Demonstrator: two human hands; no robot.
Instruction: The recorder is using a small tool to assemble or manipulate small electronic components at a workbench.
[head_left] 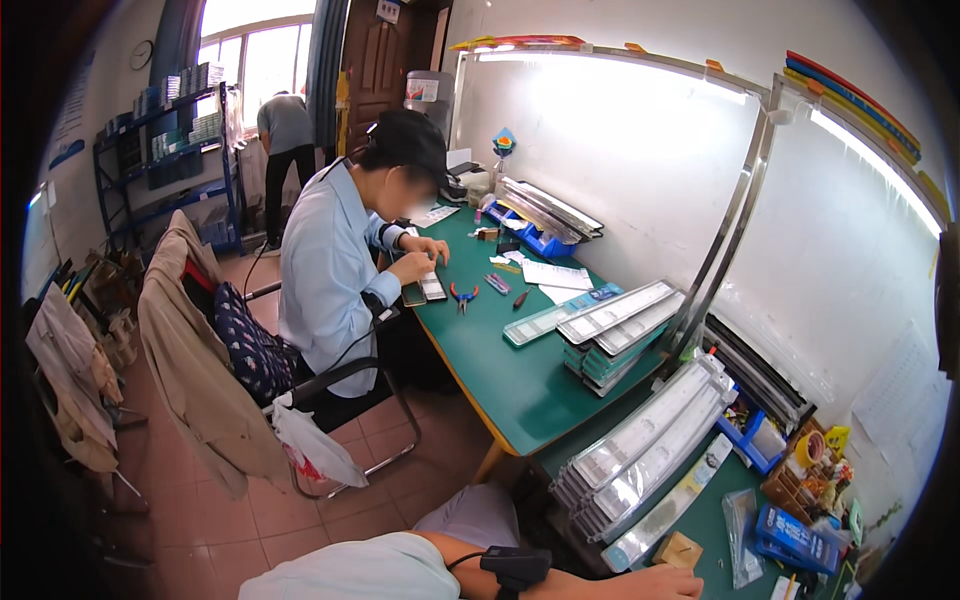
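Note:
My left hand (664, 584) rests low at the picture's bottom edge, its fingers bent and partly cut off, so what they hold is hidden. A black device (516, 568) is strapped at that wrist. Just beyond the knuckles sits a small wooden block (679, 551). Next to it lies a long, pale clear-fronted package (668, 503), beside a stack of similar long packs (640, 440). To the right of the block is a clear plastic bag (741, 535). My right hand does not show.
A co-worker (335, 270) sits at the green table (560, 400), both hands on a narrow pack. Pliers (462, 297), papers (556, 275) and more stacked packs (615, 335) lie there. Blue bins (750, 440) and a blue box (797, 540) stand right. Another person (287, 150) stands by the window.

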